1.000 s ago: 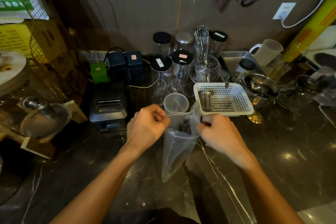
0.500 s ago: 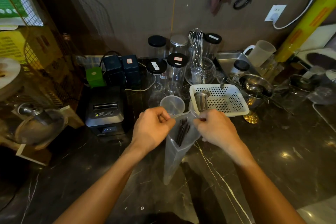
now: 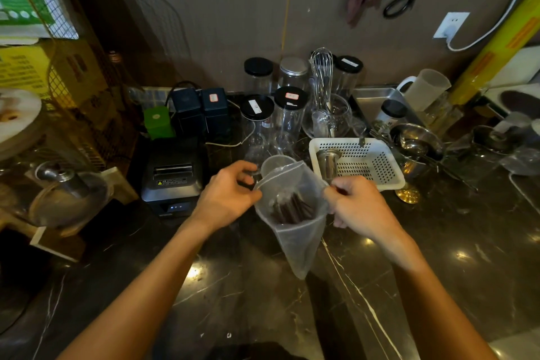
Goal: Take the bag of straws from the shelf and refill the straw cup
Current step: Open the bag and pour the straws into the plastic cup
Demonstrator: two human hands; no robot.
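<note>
Bag mouth opened.
My left hand [image 3: 226, 199] and right hand [image 3: 358, 203] have drawn apart, spreading the clear plastic zip bag [image 3: 295, 225]; dark straws [image 3: 293, 207] now exposed.

you have a black receipt printer [image 3: 174, 175] left of a white perforated basket [image 3: 358, 161], with lidded jars [image 3: 287, 114] and a whisk [image 3: 322, 76] behind

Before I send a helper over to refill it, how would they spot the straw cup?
Find the white perforated basket on the dark counter. Just left of it, behind the held bag, stands the cup: clear, open-topped and empty, unlike the lidded jars behind.
</note>
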